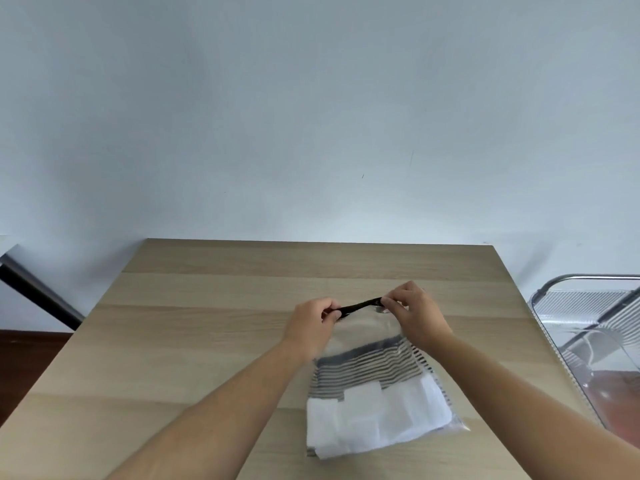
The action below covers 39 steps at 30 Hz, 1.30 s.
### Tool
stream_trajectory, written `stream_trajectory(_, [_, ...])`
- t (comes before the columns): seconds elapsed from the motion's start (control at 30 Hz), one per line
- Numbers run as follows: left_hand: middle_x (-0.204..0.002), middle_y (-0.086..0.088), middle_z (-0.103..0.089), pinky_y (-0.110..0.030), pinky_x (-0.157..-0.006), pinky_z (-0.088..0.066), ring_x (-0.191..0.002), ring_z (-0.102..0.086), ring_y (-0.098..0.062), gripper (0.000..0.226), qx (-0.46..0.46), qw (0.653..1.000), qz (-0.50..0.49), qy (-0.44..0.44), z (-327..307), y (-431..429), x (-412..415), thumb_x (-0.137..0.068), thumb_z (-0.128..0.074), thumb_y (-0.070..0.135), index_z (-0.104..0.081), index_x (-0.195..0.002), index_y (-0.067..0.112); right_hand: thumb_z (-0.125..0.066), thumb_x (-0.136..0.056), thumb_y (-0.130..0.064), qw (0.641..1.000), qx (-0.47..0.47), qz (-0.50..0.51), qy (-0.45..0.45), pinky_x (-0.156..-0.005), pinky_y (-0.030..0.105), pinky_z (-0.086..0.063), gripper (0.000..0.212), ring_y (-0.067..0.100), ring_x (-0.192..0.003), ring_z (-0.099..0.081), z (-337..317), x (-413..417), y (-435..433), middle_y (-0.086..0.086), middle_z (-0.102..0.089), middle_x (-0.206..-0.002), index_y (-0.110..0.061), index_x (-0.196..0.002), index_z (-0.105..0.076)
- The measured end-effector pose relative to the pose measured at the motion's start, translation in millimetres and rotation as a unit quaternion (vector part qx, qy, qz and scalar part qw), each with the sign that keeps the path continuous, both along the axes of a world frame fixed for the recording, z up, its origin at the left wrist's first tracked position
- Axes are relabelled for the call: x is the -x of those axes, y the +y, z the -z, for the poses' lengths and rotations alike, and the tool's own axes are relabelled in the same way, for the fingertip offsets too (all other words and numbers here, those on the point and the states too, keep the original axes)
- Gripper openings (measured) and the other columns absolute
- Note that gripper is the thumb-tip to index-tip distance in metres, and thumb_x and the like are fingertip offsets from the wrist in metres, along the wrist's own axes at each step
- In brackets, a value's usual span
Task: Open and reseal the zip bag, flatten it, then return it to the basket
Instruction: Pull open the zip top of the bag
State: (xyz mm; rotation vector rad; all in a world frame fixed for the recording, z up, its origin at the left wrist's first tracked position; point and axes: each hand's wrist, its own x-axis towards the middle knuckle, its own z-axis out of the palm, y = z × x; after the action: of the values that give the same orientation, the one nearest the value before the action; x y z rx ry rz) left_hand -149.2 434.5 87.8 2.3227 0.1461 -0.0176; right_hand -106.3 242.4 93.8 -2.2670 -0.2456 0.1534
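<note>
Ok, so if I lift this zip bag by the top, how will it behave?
The zip bag will probably sag and fold, since its clear film already bends between the left hand and right hand. It looks light, holding only folded cloth. The glossy film may slip.

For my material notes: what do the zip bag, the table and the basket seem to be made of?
Zip bag: thin clear plastic, glossy; the folded cloth shows through it. Its zip strip looks dark, probably plastic. Table: pale wood or wood-look laminate, matte, with grain bands. Basket: shiny metal rim, seemingly wire sides.
</note>
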Motion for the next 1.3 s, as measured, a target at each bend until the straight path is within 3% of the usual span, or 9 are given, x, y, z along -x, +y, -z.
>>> stream_trajectory(0.2, [-0.087, 0.002, -0.064, -0.024, -0.063, -0.037, -0.08, -0.053, -0.012, 0.018, 0.07, 0.989, 0.055, 0.12, -13, -5, -9, -0.092, -0.05, 0.018, -0.066, -0.086, 0.022, -0.049, -0.095, -0.025, 0.991, -0.079, -0.005, 0.11, -0.075, 0.035, -0.039, 0.038, 0.02, -0.08, -0.048, -11, -6, -4, 0.008, -0.052, -0.096, -0.018, -0.06, -0.059])
stream_trajectory(0.4, [-0.06, 0.013, -0.057, -0.011, -0.041, -0.032, -0.04, -0.044, 0.006, 0.015, 0.085, 0.991, 0.07, 0.08, -23, -20, -14, -0.087, -0.06, 0.032, -0.065, -0.074, 0.031, -0.053, -0.092, -0.027, 0.996, -0.058, -0.018, 0.067, -0.089, 0.049, -0.043, 0.032, 0.027, -0.087, -0.055, -16, 0, 2, 0.0, -0.055, -0.095, -0.022, -0.062, -0.062])
stream_trajectory(0.5, [-0.069, 0.013, -0.069, -0.016, -0.058, -0.042, -0.065, -0.061, -0.002, 0.017, 0.157, 0.984, 0.023, 0.077, -26, -23, -15, -0.09, -0.057, 0.028, -0.068, -0.077, 0.029, -0.056, -0.085, -0.009, 0.988, -0.118, -0.05, 0.084, -0.091, 0.056, -0.046, 0.018, 0.023, -0.093, -0.055, -18, 4, -6, 0.003, -0.056, -0.106, -0.019, -0.073, -0.065])
stream_trajectory(0.57, [-0.072, 0.011, -0.072, -0.02, -0.069, -0.043, -0.083, -0.065, -0.009, 0.02, 0.192, 0.977, 0.015, 0.087, -29, -22, -14, -0.092, -0.055, 0.028, -0.07, -0.078, 0.026, -0.057, -0.082, -0.006, 0.994, -0.066, -0.066, 0.063, -0.099, 0.051, -0.043, 0.018, 0.02, -0.109, -0.052, -14, 6, -13, -0.006, -0.055, -0.115, -0.023, -0.08, -0.064])
stream_trajectory(0.67, [-0.069, 0.009, -0.07, -0.021, -0.078, -0.041, -0.085, -0.063, -0.01, 0.026, 0.229, 0.969, 0.023, 0.092, -31, -20, -13, -0.093, -0.054, 0.024, -0.069, -0.072, 0.024, -0.064, -0.081, -0.012, 0.999, 0.017, -0.026, -0.043, -0.103, 0.046, -0.037, 0.015, 0.016, -0.113, -0.05, -7, 7, -18, -0.01, -0.059, -0.115, -0.026, -0.086, -0.061])
stream_trajectory(0.83, [-0.062, 0.007, -0.07, -0.019, -0.083, -0.045, -0.075, -0.064, -0.006, 0.024, 0.299, 0.945, 0.048, 0.125, -33, -16, -12, -0.092, -0.054, 0.017, -0.07, -0.074, 0.018, -0.073, -0.076, -0.01, 0.994, -0.056, 0.059, -0.069, -0.085, 0.028, -0.042, 0.036, 0.009, -0.097, -0.054, -7, 9, -30, -0.019, -0.062, -0.104, -0.041, -0.088, -0.057])
stream_trajectory(1.0, [-0.056, 0.007, -0.069, -0.021, -0.079, -0.045, -0.065, -0.065, -0.002, 0.025, 0.305, 0.944, 0.039, 0.123, -32, -5, -13, -0.092, -0.055, 0.016, -0.069, -0.071, 0.017, -0.077, -0.073, -0.008, 0.985, -0.123, 0.074, -0.098, -0.081, 0.014, -0.039, 0.027, 0.003, -0.1, -0.058, -9, 10, -36, -0.019, -0.064, -0.101, -0.033, -0.08, -0.071])
stream_trajectory(1.23, [-0.055, 0.013, -0.068, -0.009, -0.066, -0.041, -0.063, -0.058, 0.004, 0.022, 0.237, 0.963, 0.064, 0.109, -31, 3, -16, -0.092, -0.057, 0.02, -0.068, -0.073, 0.023, -0.07, -0.081, -0.014, 0.992, -0.115, 0.005, -0.051, -0.083, 0.02, -0.04, 0.015, 0.003, -0.099, -0.057, -23, -1, -44, -0.011, -0.062, -0.104, -0.026, -0.074, -0.074])
stream_trajectory(1.3, [-0.055, 0.013, -0.067, -0.016, -0.066, -0.038, -0.066, -0.055, -0.004, 0.022, 0.221, 0.966, 0.069, 0.112, -30, 5, -15, -0.092, -0.056, 0.021, -0.068, -0.073, 0.023, -0.064, -0.086, -0.016, 0.988, -0.147, -0.033, 0.014, -0.084, 0.021, -0.039, 0.02, 0.009, -0.101, -0.057, -25, -4, -46, -0.006, -0.061, -0.107, -0.022, -0.069, -0.073])
